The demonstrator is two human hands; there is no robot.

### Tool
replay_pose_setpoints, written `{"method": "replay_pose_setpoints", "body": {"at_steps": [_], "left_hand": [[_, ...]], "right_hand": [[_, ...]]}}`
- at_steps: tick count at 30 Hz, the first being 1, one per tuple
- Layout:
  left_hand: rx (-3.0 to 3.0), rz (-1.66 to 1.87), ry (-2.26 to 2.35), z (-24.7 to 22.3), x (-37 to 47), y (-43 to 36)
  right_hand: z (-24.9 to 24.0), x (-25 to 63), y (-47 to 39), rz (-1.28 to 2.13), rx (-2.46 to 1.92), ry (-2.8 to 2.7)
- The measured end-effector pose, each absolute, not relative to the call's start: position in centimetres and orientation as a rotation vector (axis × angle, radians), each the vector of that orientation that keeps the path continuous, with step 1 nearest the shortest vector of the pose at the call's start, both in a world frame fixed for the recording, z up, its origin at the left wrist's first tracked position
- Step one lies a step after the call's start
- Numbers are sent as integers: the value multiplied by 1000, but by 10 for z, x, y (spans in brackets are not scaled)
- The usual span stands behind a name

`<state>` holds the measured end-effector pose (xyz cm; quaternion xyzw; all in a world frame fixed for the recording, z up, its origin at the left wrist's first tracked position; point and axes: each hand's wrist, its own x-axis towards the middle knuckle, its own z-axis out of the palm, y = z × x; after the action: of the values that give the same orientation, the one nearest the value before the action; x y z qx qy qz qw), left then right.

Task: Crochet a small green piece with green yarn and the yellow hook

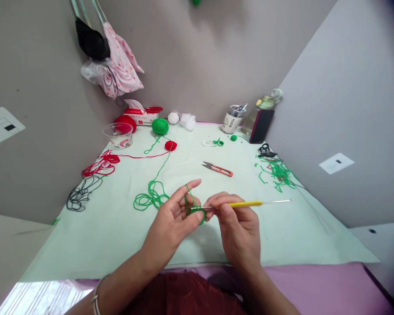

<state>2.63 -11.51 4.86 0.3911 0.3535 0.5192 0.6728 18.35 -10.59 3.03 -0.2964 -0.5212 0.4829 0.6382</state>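
My left hand [175,218] pinches a small piece of green crochet [202,216] between thumb and fingers. Green yarn [151,195] runs over its raised index finger and lies in loose loops on the table beyond. In my right hand [238,223] is a crochet hook [246,204] with a yellow handle and metal ends. One end of the hook meets the green piece; the other points out to the right. My fingers hide part of the piece, so its full shape does not show. Orange-handled thread snips [218,168] lie just beyond my hands.
Balls of green yarn [160,126] and red yarn [170,145], a clear tub [118,135] and a tissue box [141,116] stand at the back left. A pen holder [232,120], a bottle [251,118] and a phone [262,126] are at the back right. Green scraps [280,173] lie right.
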Motion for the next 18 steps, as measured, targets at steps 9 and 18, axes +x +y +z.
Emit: {"method": "replay_pose_setpoints", "body": {"at_steps": [9, 18], "left_hand": [[639, 1040, 539, 55, 18, -109], [1035, 1060, 779, 48, 16, -117]], "right_hand": [[46, 194, -95, 1308, -640, -1024], [33, 191, -105, 953, -716, -1360]]}}
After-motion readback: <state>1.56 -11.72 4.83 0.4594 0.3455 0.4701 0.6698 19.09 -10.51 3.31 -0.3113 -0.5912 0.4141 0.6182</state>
